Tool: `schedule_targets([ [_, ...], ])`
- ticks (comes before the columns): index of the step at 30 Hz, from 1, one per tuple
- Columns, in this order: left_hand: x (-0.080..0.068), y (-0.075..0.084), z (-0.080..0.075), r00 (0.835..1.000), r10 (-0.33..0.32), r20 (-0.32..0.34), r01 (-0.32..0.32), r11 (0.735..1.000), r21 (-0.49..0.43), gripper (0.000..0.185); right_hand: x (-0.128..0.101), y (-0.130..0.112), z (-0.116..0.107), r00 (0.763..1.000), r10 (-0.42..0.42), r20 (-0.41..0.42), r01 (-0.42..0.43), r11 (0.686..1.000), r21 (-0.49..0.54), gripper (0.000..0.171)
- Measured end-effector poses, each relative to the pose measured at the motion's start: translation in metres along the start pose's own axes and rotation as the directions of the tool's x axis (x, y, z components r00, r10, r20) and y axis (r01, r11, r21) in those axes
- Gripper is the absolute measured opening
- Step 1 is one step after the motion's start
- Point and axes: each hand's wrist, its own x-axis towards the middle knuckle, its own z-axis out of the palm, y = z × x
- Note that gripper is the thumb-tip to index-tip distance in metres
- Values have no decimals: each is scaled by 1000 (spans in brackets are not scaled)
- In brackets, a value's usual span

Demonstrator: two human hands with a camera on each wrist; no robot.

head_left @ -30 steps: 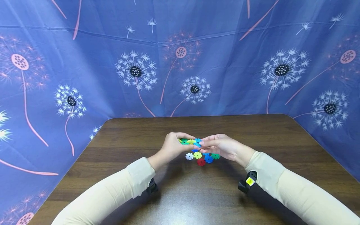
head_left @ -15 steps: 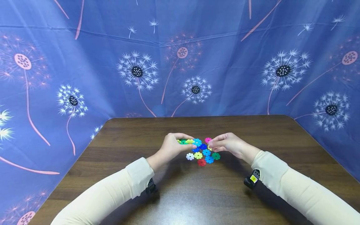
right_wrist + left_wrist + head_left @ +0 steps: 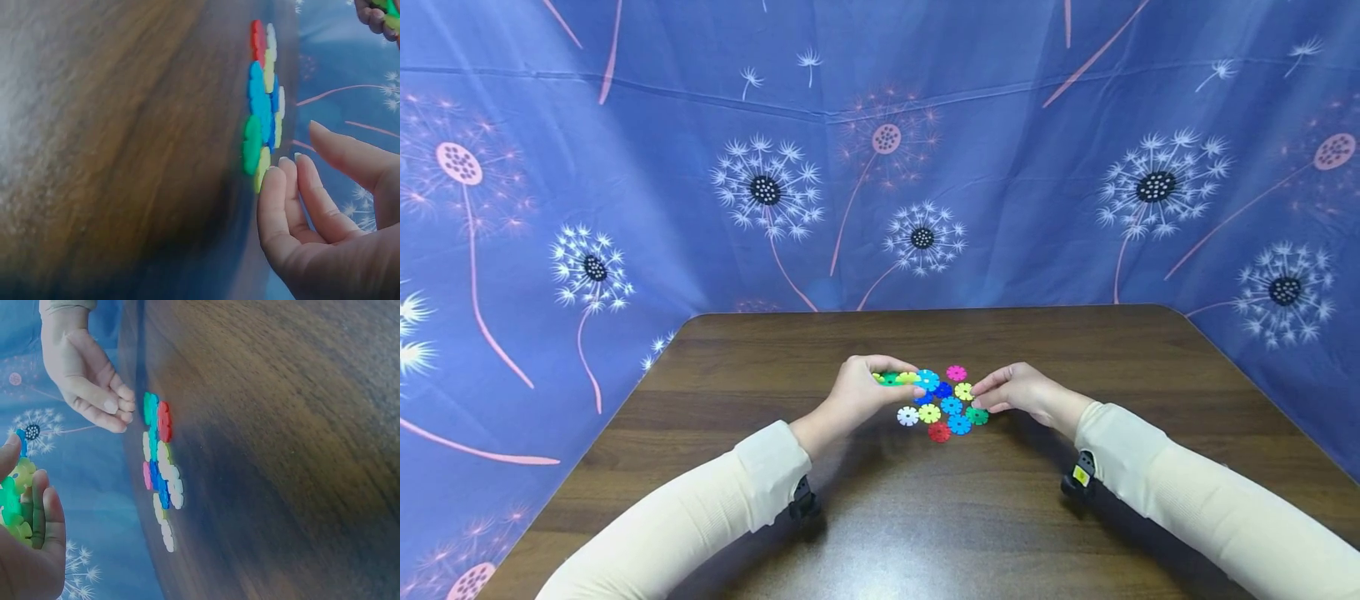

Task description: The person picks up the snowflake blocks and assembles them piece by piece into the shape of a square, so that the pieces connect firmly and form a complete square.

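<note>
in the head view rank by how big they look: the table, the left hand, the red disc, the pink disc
1. table, by far the largest
2. left hand
3. red disc and pink disc: they look alike in size, so no ranking between them

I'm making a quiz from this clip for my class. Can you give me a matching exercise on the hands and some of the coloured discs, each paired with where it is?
Things:
1. left hand
2. right hand
3. red disc
4. pink disc

Places:
A. nearest edge of the flat cluster
B. fingertips by the yellow and green discs
C. farthest edge of the cluster
D. holds a joined green-yellow-blue piece above the table

Pairs: 1-D, 2-B, 3-A, 4-C
</note>
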Motion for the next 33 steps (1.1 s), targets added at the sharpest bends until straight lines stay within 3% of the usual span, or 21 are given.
schedule_targets([
  [12, -2, -2, 2, 1000, -20, 9, 20, 1000, -18, 31, 2, 3, -2, 999, 34, -33, -38, 992, -124, 42],
  [23, -3, -1, 2, 1000, -17, 17, 18, 998, -57, 32, 4, 10, 6, 997, -27, -75, 7, 964, -265, 38],
  [33, -3, -2, 4, 1000, -24, 17, 25, 998, -63, 32, 4, 8, 10, 994, -29, -106, -5, 952, -307, 36],
])
